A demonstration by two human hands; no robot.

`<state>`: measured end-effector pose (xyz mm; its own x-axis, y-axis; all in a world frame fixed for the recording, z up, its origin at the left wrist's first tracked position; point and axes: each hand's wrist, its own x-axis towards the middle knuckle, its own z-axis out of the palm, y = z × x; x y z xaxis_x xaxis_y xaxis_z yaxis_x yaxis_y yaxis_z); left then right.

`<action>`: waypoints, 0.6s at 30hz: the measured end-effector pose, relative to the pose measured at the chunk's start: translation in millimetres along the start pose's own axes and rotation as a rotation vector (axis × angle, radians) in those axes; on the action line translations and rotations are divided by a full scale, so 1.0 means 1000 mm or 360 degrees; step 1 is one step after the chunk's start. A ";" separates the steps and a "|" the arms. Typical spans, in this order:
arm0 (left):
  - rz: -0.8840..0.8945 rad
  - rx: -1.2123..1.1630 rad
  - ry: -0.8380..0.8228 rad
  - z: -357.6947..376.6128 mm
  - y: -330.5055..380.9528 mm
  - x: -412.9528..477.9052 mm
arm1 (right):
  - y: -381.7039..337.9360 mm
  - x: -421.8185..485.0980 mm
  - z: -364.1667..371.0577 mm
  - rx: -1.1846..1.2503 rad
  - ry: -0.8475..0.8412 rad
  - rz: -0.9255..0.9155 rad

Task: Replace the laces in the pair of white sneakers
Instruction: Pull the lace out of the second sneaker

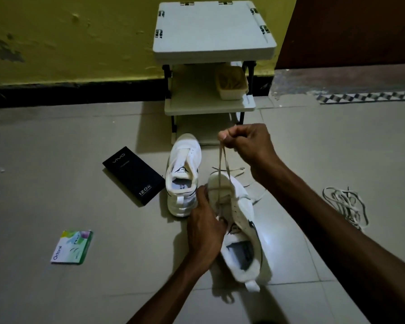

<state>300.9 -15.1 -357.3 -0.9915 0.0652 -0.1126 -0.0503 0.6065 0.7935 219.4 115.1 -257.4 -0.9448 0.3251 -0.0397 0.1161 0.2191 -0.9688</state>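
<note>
Spreading across the whole view, a pale tiled floor carries everything. At twelve o'clock stands a white tiered rack on black legs.

Just past centre toward five o'clock, the held sneaker is lifted and tilted, toe pointing to twelve and heel toward the camera. The second sneaker stands on the tiles just beside it at eleven o'clock, with no lace in it that I can see.

A black box (printed "vivo" and "120W") lies at ten o'clock, near that second shoe.

The left hand grips the held sneaker from its nine-o'clock side, fingers curled into the upper near the tongue. The right hand, up at one o'clock, pinches a loop of lace that runs taut down into the shoe's front eyelets.

Loose laces lie heaped at three o'clock, well apart. A beige tub sits on the rack's middle shelf. A small green-and-white packet lies at eight o'clock.
</note>
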 end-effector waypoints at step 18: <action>0.0156 0.0498 -0.0120 0.002 0.018 0.000 | 0.077 -0.043 -0.007 -0.1378 -0.0592 0.0022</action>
<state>300.6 -2.7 -343.8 -0.9776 0.1865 -0.0978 0.0958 0.8077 0.5818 271.3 124.1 -328.3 -0.9615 0.0508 -0.2702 0.1739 0.8736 -0.4545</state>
